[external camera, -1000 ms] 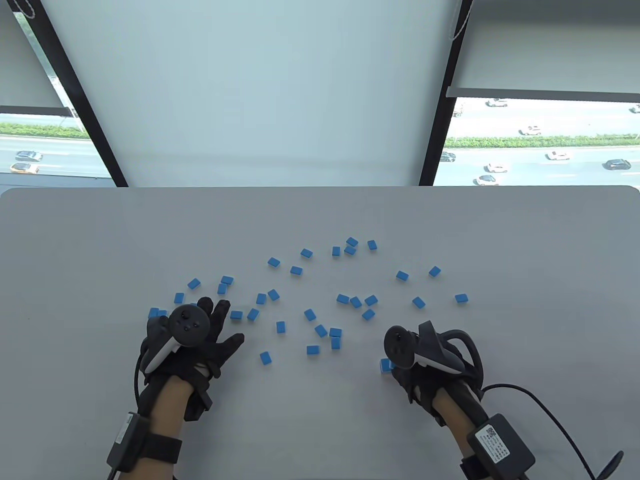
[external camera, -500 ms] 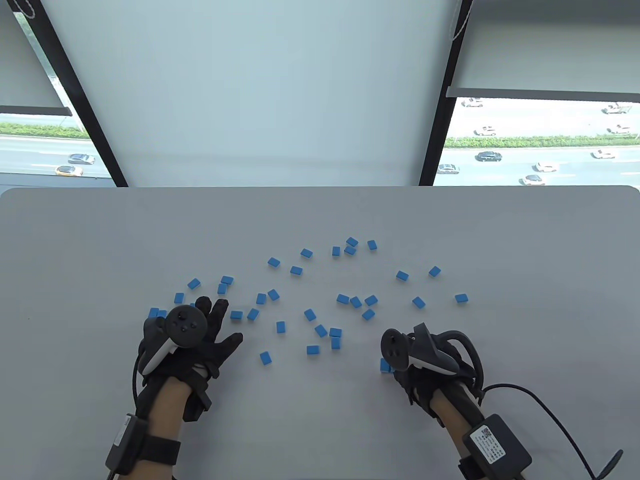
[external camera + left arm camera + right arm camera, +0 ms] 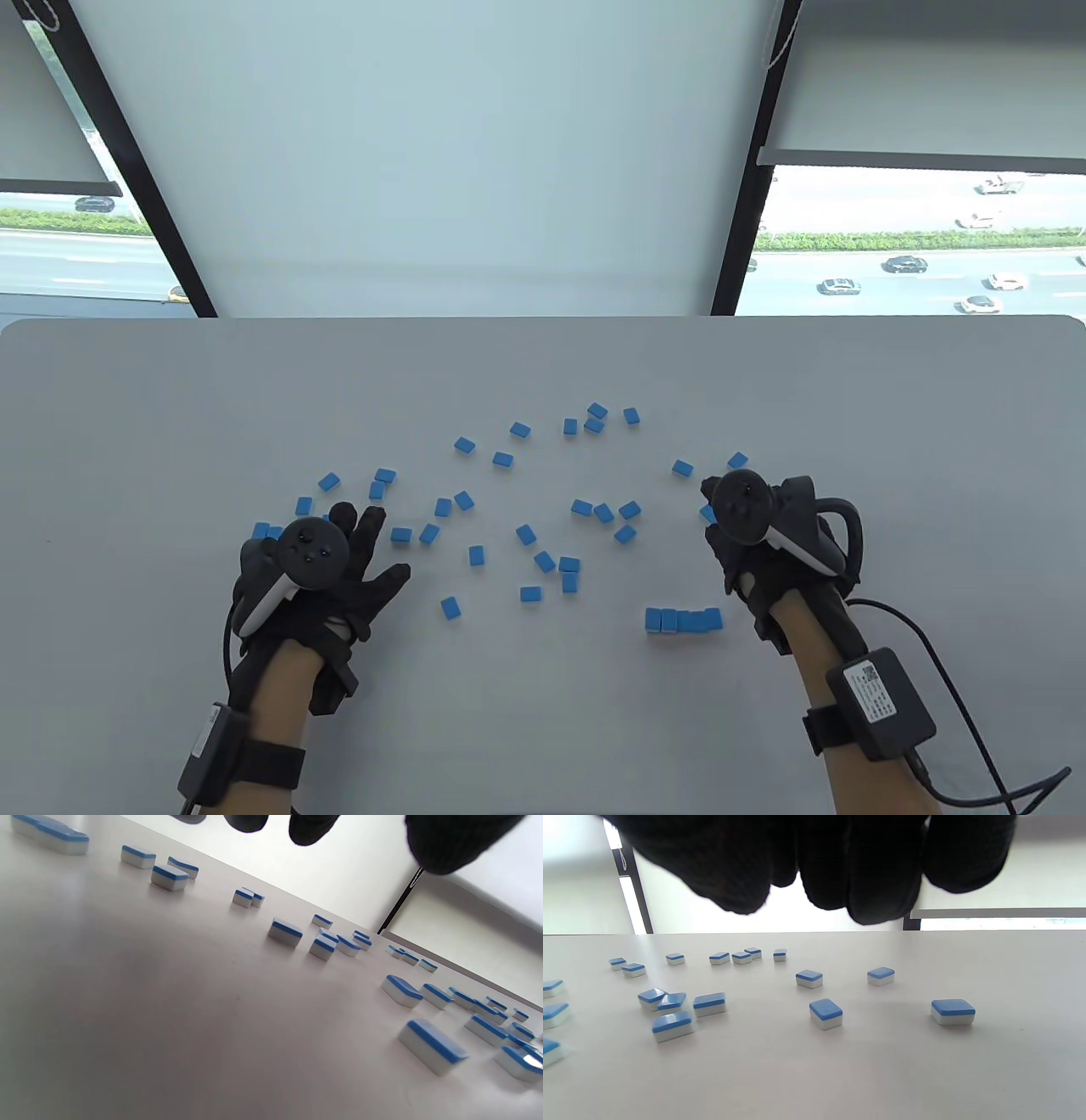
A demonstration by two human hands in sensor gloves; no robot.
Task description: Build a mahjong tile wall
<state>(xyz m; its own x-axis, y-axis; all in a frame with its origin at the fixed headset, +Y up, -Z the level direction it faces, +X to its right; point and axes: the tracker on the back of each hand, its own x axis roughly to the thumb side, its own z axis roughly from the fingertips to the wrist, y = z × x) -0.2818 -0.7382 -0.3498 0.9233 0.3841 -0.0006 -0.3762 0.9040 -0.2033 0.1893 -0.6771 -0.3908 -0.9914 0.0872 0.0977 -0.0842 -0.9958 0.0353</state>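
Note:
Many blue-backed mahjong tiles lie scattered on the grey table [image 3: 543,373]. A short row of several tiles [image 3: 683,621] stands side by side near the front right; it also shows in the left wrist view [image 3: 51,836]. My right hand [image 3: 721,531] hovers over loose tiles beyond that row, holding nothing; one tile [image 3: 707,513] peeks out at its fingertips. In the right wrist view its fingers [image 3: 878,878] hang above two tiles [image 3: 826,1013] [image 3: 953,1011]. My left hand [image 3: 365,543] lies spread and empty among the left tiles; its fingertips [image 3: 309,827] are off the table.
Loose tiles cluster at the table's centre [image 3: 604,512], far centre [image 3: 594,418] and left [image 3: 382,482]. A cable [image 3: 933,628] trails from my right wrist along the front right. Windows lie beyond the far edge.
My right hand has let go of the row of tiles and moved away from me and to the right, over loose tiles. The row is now uncovered. My left hand has barely moved.

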